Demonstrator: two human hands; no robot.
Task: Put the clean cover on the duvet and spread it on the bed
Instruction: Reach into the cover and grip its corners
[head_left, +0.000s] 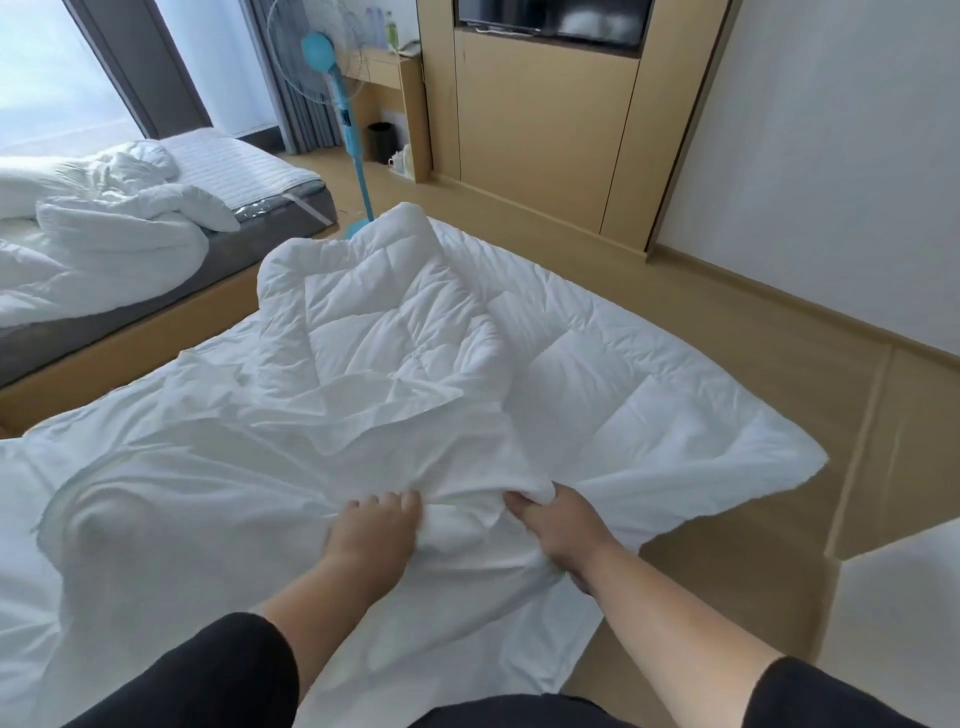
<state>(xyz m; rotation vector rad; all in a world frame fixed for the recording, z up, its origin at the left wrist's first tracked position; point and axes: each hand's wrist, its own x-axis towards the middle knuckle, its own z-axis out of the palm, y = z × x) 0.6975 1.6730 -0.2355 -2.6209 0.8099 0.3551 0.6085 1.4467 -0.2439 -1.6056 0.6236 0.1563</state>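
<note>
A bedroom, seemingly a hotel room, was shown: a second bed with rumpled bedding at ten o'clock, a standing fan at twelve, and a wall-mounted television in wooden panelling at one o'clock.

Fingertips of the left hand and right hand are buried in the bunched cover, so can't see the actual pinch. Cover left of the grip is motion-blurred and runs off frame. The duvet disappears under the cover beyond the grip.
</note>
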